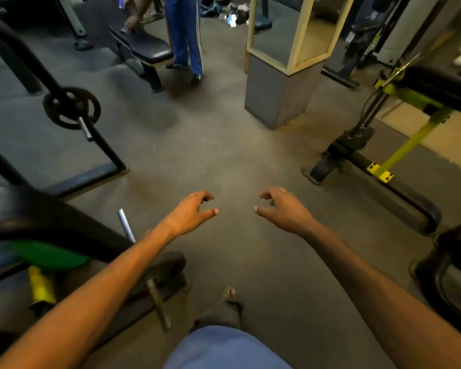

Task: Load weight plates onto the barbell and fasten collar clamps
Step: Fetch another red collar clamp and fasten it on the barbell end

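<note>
Both the left hand [190,213] and right hand [284,209] hover empty, fingers apart, over bare floor. One weight plate [72,107] sits on a machine peg, far left. Risk: tripping on the surrounding frame bases while crossing.

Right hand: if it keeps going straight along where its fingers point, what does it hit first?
Probably nothing soon. The right hand is open and empty, pointing forward and slightly inward over bare floor; the mirrored pillar stands farther ahead, though depth is unclear.

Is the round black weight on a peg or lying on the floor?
On a peg. The black weight plate hangs on a metal peg poking through its middle, above the floor.
</note>
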